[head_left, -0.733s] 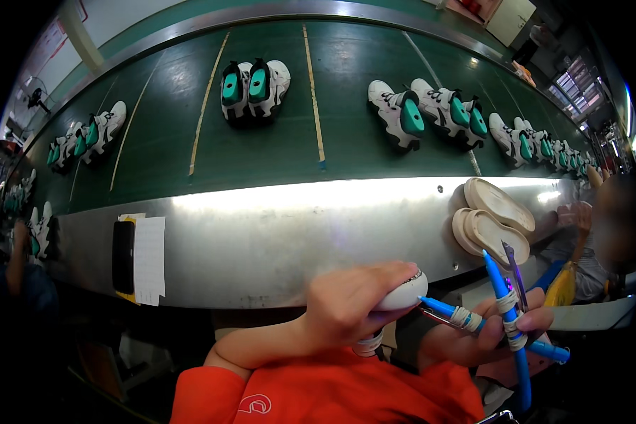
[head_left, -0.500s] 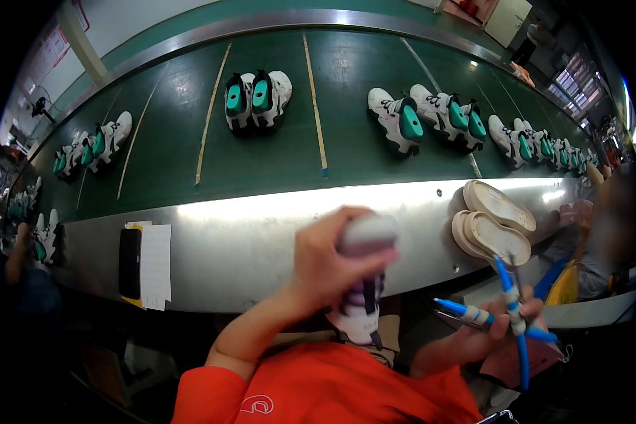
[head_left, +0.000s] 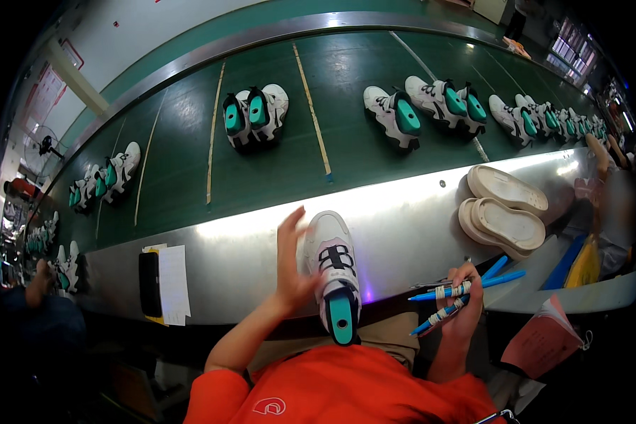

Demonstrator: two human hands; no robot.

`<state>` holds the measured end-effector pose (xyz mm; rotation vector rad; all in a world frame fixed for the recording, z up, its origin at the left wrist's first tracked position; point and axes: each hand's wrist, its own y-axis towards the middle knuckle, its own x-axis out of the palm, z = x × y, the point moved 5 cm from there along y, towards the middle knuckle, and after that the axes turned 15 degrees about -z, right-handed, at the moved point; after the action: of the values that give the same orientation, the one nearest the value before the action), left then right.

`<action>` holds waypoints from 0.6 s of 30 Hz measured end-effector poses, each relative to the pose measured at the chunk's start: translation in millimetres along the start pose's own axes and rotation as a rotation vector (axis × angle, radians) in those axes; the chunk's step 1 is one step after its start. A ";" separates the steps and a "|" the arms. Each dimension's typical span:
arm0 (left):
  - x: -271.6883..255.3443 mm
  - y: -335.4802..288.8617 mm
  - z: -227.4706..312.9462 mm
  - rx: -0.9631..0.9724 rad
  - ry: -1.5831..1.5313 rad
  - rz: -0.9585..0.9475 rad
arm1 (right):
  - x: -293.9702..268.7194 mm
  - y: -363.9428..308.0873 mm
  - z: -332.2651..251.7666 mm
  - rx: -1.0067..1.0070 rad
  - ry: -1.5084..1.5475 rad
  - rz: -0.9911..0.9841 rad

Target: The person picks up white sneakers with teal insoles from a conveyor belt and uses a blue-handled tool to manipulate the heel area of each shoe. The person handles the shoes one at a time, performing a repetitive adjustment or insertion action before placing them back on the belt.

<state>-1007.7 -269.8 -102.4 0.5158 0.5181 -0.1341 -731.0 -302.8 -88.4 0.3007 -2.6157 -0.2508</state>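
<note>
A white and pale pink sneaker [head_left: 330, 247] with black straps stands sole down on the steel ledge in front of me, toe away. Its heel, with a teal shoe last [head_left: 342, 316] inside, reaches back over the ledge's near edge. Beside its left flank is my left hand [head_left: 291, 265], fingers spread and raised, the thumb close to the shoe's side; whether it touches I cannot tell. To the right, my right hand [head_left: 466, 297] is closed around blue pens [head_left: 442, 313] wrapped with pale bands. A thin metal-tipped tool [head_left: 431, 285] sticks out with them.
Cream shoe soles [head_left: 507, 225] lie at the ledge's right. A black phone [head_left: 149, 284] and a paper sheet [head_left: 173, 283] lie at its left. Beyond runs a green conveyor belt [head_left: 261, 177] carrying several sneakers. Other people's hands show at both sides.
The sneaker, lifted and gripped by my left hand before, now rests on the ledge, toe away. My left hand has opened off it. My right hand has turned the pens leftward.
</note>
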 end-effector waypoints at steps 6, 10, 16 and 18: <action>49.4 -101.4 33.1 0.868 0.959 -0.210 | 12.6 6.3 12.1 0.081 0.077 -0.047; 57.3 -87.5 39.2 0.972 0.789 -0.188 | 21.9 10.0 8.4 0.062 0.108 -0.052; -26.6 -14.6 98.6 0.354 0.085 -0.203 | 59.3 16.0 -42.4 -0.013 0.000 -0.170; -43.8 2.0 119.9 0.163 -0.086 -0.152 | 76.5 13.5 -57.2 -0.081 -0.088 -0.195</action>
<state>-992.4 -328.5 9.9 0.6263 0.4638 -0.3441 -770.5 -316.5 -1.4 0.5290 -2.6553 -0.4444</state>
